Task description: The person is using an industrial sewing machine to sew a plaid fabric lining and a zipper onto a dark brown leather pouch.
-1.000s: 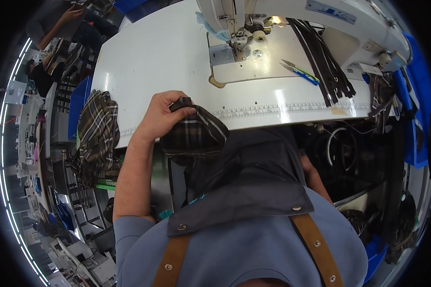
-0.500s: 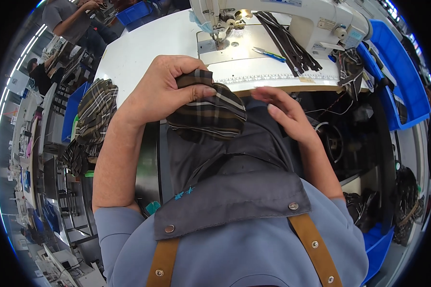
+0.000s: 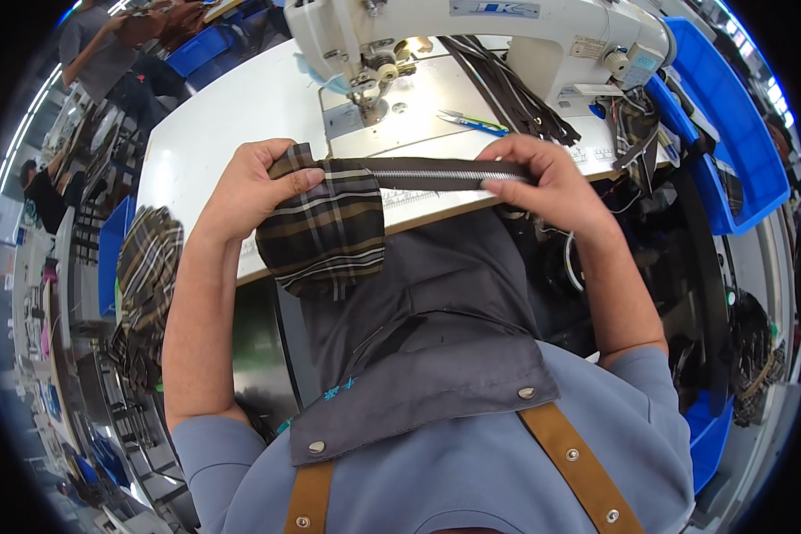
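Note:
My left hand (image 3: 256,189) pinches the upper left part of a brown plaid fabric piece (image 3: 334,227), which hangs over the table's near edge. From its upper right runs a dark zipper (image 3: 445,174) with pale metal teeth. My right hand (image 3: 547,182) is closed on the zipper's far right end, so the strip stretches sideways between both hands. Behind them stands a white sewing machine (image 3: 525,36), its needle area beyond the zipper. Thread snips (image 3: 473,122) with a green and blue handle rest on the machine bed, beside several loose dark zippers (image 3: 507,98).
A blue bin (image 3: 752,169) stands at the right, with plaid fabric (image 3: 636,129) beside it at the table's edge. Stacked plaid pieces (image 3: 149,267) hang at the left. Another person (image 3: 107,53) is at the far left. The white tabletop (image 3: 205,133) curves around the machine.
My right hand, apart before, has closed on the zipper's end and drawn it out to the right. My left hand has shifted left with the fabric, which now hangs flatter.

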`<move>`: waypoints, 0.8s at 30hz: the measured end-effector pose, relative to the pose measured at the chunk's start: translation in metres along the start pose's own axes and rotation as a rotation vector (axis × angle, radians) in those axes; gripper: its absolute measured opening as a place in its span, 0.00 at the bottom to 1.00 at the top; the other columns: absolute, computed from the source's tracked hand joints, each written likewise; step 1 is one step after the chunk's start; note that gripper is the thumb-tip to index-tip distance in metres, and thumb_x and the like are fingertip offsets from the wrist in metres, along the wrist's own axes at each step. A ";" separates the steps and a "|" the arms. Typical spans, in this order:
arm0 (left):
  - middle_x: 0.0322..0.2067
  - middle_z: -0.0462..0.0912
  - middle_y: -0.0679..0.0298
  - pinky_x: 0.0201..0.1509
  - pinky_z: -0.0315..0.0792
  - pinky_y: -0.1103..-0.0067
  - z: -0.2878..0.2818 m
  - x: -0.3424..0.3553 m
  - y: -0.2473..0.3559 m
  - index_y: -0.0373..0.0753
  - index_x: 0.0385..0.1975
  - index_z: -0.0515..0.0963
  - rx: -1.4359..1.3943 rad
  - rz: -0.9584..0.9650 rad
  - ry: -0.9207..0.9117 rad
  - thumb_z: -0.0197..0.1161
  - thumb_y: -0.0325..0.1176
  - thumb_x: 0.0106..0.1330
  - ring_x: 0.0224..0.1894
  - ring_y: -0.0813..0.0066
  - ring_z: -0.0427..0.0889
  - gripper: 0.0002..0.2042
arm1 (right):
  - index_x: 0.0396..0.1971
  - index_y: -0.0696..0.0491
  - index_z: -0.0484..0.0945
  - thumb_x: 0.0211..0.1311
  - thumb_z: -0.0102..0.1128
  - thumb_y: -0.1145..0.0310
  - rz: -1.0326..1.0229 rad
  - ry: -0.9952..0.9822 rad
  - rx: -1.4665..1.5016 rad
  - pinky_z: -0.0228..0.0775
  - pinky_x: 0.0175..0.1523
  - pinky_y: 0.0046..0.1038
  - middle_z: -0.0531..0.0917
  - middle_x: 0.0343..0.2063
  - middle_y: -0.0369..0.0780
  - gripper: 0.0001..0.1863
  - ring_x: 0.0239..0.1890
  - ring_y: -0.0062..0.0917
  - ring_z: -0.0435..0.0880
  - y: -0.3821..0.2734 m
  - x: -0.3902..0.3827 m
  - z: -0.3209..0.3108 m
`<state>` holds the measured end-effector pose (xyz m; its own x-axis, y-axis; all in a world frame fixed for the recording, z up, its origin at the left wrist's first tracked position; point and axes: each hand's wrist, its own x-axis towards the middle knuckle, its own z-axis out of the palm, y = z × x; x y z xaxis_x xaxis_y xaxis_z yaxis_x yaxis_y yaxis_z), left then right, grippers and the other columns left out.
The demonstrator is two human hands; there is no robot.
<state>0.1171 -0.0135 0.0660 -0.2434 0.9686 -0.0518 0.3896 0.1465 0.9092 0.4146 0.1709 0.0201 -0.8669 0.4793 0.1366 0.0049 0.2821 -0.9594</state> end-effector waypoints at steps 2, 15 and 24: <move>0.24 0.79 0.73 0.32 0.67 0.86 0.001 0.031 -0.022 0.35 0.30 0.80 -0.027 -0.122 -0.016 0.71 0.31 0.56 0.26 0.88 0.72 0.08 | 0.41 0.58 0.80 0.56 0.68 0.71 -0.035 0.114 -0.188 0.68 0.40 0.18 0.81 0.28 0.32 0.13 0.33 0.13 0.76 0.010 0.016 -0.024; 0.25 0.79 0.74 0.33 0.67 0.88 0.026 0.112 -0.077 0.32 0.35 0.81 -0.055 -0.076 -0.026 0.73 0.35 0.57 0.27 0.89 0.70 0.13 | 0.41 0.54 0.78 0.62 0.58 0.67 -0.434 0.206 -0.710 0.68 0.50 0.37 0.82 0.38 0.42 0.10 0.43 0.39 0.79 0.041 0.115 0.005; 0.24 0.78 0.73 0.31 0.67 0.87 0.025 0.104 -0.068 0.32 0.31 0.80 0.035 0.009 0.020 0.71 0.33 0.59 0.27 0.90 0.71 0.10 | 0.40 0.60 0.76 0.61 0.62 0.53 -0.141 -0.179 -0.400 0.73 0.42 0.32 0.83 0.29 0.45 0.23 0.35 0.35 0.83 0.037 0.161 0.042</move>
<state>0.0872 0.0826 -0.0118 -0.2573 0.9657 -0.0355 0.4222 0.1454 0.8948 0.2545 0.2235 -0.0034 -0.9451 0.2722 0.1806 0.0422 0.6499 -0.7588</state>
